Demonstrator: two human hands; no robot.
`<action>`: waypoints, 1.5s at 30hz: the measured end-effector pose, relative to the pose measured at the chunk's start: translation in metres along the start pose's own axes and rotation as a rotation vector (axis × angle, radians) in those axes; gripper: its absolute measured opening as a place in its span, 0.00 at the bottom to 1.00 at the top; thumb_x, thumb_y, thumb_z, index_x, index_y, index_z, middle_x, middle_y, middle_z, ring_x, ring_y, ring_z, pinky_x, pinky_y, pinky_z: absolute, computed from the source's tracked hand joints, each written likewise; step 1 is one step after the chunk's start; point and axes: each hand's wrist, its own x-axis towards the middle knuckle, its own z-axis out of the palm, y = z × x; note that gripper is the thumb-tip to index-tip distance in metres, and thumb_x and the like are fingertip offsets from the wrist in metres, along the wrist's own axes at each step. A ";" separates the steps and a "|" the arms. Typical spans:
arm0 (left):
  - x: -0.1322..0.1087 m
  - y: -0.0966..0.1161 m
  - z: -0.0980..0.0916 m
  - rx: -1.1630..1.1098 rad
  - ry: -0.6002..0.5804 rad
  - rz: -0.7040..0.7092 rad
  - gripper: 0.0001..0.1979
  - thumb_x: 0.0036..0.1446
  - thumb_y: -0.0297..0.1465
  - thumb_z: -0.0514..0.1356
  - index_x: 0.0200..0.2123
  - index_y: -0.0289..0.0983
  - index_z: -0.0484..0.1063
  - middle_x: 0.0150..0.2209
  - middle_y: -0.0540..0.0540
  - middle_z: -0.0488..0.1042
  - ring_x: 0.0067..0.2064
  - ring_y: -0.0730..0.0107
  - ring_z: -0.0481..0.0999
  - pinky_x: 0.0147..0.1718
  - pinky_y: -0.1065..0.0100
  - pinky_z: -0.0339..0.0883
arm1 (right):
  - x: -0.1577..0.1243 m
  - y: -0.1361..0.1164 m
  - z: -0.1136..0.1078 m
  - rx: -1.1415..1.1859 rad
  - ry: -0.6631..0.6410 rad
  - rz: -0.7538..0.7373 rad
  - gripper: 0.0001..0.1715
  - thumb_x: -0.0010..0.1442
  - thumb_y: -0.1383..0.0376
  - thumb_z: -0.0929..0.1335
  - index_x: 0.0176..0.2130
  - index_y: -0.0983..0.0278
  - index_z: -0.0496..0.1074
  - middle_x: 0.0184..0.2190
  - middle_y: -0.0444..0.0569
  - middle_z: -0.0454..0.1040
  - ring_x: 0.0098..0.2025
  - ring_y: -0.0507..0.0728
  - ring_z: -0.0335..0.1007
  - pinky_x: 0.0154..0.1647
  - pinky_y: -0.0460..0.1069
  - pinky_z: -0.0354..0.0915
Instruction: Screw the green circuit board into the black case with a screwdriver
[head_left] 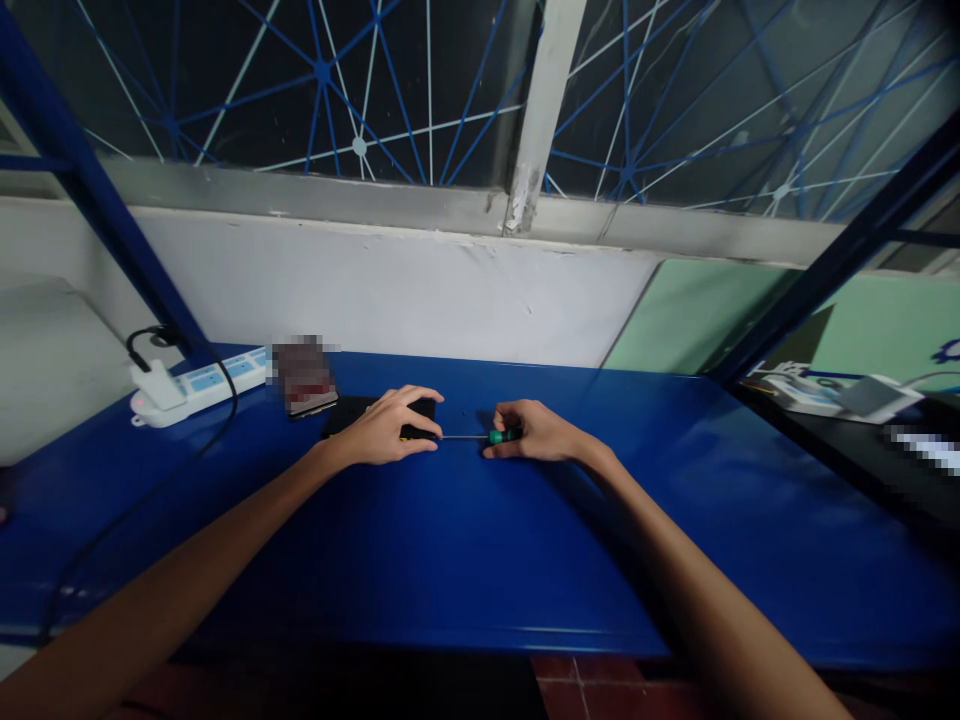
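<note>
A black, flat, box-like object (421,410) lies on the blue table, partly covered by my left hand (386,425). The fingers of that hand curve over its top and edges and hold it against the table; its exact kind is hidden. Facing it from the right, my right hand (536,432) is closed around the green and black handle of a screwdriver (498,436). The screwdriver lies nearly level, its thin metal shaft pointing left. Its tip is at the right edge of the black object, close to my left fingertips; whether it touches cannot be made out.
A white power strip (214,378) with a plug and black cable (229,400) stands at the back left. Beside it is a dark, blurred-out item (306,378). White devices (862,397) sit at the right. Blue frame posts (810,285) flank the table (450,560).
</note>
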 end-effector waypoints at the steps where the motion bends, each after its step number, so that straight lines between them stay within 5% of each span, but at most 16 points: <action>1: 0.000 0.000 0.000 0.000 0.000 -0.002 0.08 0.63 0.39 0.62 0.41 0.48 0.81 0.63 0.46 0.65 0.63 0.50 0.63 0.58 0.42 0.57 | 0.000 0.000 0.000 -0.001 0.005 0.001 0.23 0.48 0.52 0.75 0.29 0.61 0.62 0.24 0.39 0.63 0.26 0.50 0.56 0.28 0.47 0.51; 8: 0.000 0.003 -0.001 -0.016 0.017 -0.023 0.11 0.62 0.42 0.62 0.43 0.47 0.81 0.62 0.44 0.66 0.62 0.49 0.64 0.59 0.42 0.56 | -0.001 0.002 -0.001 0.043 0.022 0.011 0.23 0.49 0.51 0.75 0.30 0.61 0.63 0.24 0.39 0.63 0.26 0.50 0.55 0.27 0.47 0.50; 20: 0.004 0.008 0.004 -0.167 0.255 -0.060 0.11 0.62 0.39 0.61 0.35 0.43 0.82 0.53 0.44 0.74 0.52 0.57 0.75 0.53 0.53 0.68 | -0.005 0.002 -0.012 0.067 0.062 0.004 0.23 0.50 0.50 0.75 0.29 0.62 0.63 0.24 0.40 0.64 0.26 0.50 0.56 0.28 0.48 0.51; 26: 0.012 0.024 0.018 0.089 0.349 -0.125 0.12 0.66 0.37 0.56 0.44 0.44 0.81 0.51 0.44 0.76 0.53 0.57 0.74 0.53 0.51 0.64 | -0.011 0.006 -0.028 0.096 0.178 -0.007 0.24 0.49 0.49 0.75 0.29 0.62 0.63 0.25 0.41 0.65 0.28 0.51 0.57 0.29 0.49 0.53; 30: 0.013 0.027 0.017 0.241 0.241 -0.261 0.24 0.66 0.43 0.56 0.62 0.42 0.68 0.56 0.39 0.72 0.57 0.50 0.69 0.55 0.47 0.61 | -0.013 0.007 -0.032 0.088 0.208 0.002 0.24 0.49 0.49 0.74 0.29 0.62 0.63 0.26 0.42 0.66 0.28 0.51 0.57 0.29 0.49 0.53; 35: 0.003 0.007 -0.018 0.083 -0.050 -0.302 0.34 0.59 0.55 0.57 0.64 0.46 0.65 0.59 0.39 0.69 0.57 0.47 0.69 0.52 0.51 0.63 | -0.010 0.013 -0.029 0.041 0.213 0.039 0.24 0.49 0.49 0.74 0.29 0.62 0.64 0.26 0.43 0.67 0.28 0.51 0.56 0.29 0.49 0.52; 38: -0.004 -0.009 -0.037 -0.003 -0.211 -0.215 0.38 0.52 0.53 0.64 0.64 0.49 0.64 0.57 0.41 0.70 0.55 0.50 0.71 0.50 0.57 0.64 | -0.008 0.016 -0.027 -0.012 0.224 0.074 0.24 0.49 0.48 0.74 0.29 0.62 0.64 0.25 0.43 0.67 0.28 0.51 0.56 0.29 0.49 0.52; 42: -0.006 -0.016 -0.040 0.003 -0.212 -0.177 0.33 0.53 0.47 0.64 0.62 0.48 0.67 0.54 0.42 0.73 0.51 0.54 0.73 0.48 0.59 0.64 | -0.007 0.016 -0.026 -0.059 0.202 0.104 0.24 0.50 0.48 0.74 0.29 0.62 0.64 0.24 0.43 0.67 0.27 0.51 0.57 0.28 0.49 0.52; 45: -0.005 -0.009 -0.034 0.129 -0.166 -0.272 0.36 0.53 0.52 0.63 0.62 0.45 0.66 0.50 0.40 0.75 0.48 0.52 0.74 0.44 0.59 0.66 | -0.007 0.015 -0.026 -0.062 0.191 0.105 0.24 0.51 0.47 0.73 0.29 0.62 0.64 0.24 0.43 0.67 0.27 0.51 0.57 0.27 0.49 0.51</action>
